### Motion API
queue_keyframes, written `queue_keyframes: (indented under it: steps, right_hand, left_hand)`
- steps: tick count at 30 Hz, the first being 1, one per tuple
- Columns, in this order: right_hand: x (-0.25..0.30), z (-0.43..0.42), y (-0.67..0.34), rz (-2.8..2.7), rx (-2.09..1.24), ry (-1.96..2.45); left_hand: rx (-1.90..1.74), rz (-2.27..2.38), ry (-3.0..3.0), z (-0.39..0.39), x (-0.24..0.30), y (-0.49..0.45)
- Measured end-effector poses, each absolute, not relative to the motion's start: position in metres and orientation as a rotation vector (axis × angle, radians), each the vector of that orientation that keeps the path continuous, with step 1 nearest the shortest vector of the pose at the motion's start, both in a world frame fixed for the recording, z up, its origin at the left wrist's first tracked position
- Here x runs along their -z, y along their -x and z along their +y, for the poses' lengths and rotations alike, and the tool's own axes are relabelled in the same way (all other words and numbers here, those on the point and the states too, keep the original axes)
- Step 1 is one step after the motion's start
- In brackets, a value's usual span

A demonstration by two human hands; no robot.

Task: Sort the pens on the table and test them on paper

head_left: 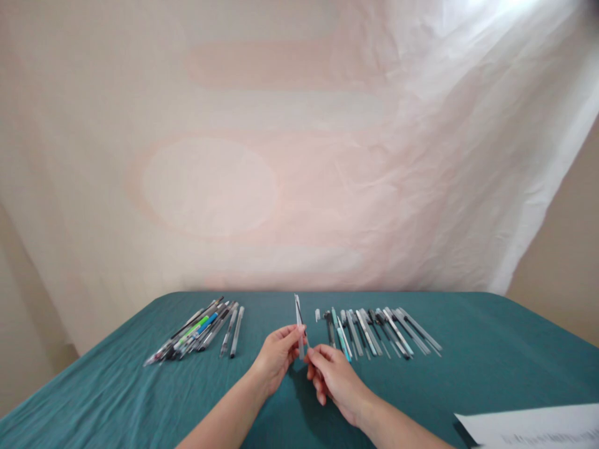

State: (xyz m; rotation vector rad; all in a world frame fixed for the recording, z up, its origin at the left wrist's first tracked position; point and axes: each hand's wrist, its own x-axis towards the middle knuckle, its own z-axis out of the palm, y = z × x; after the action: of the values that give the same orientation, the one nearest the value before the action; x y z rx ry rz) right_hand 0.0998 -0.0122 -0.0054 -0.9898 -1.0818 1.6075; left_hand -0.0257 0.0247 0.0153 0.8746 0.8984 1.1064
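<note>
Above the middle of the cloth, my left hand (277, 357) pinches a translucent pen barrel (298, 313) between thumb and fingers, its long axis roughly upright. My right hand (336, 377), also closed, grips the lower end of a thin pen refill (306, 337) with a dark upper part. The refill slants across the barrel near my left fingertips; whether it touches the barrel I cannot tell. Just beyond my right hand lies a small clear pen cap (317, 315), at the left end of a row of pen parts (362, 333).
Left of my hands is a pile of pens (196, 330), with a green and a blue one among them. Two clear pens (237, 332) lie beside it. A white sheet of paper (538, 424) is at the near right of the green cloth (491, 349). Behind hangs a pale sheet (299, 156).
</note>
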Motion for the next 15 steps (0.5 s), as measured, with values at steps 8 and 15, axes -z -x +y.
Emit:
queue_keyframes:
  steps: [8,15]
  right_hand:
    - [0.0071,-0.0107,-0.0985,-1.123,-1.590,1.036]
    - [0.0065,-0.0106,-0.0988,-1.142,-1.599,1.050]
  left_hand:
    - [-1.053,0.871,-0.819,0.0269,-0.0151,0.0292]
    - [-1.050,0.883,-0.843,0.0263,-0.0144,0.0295]
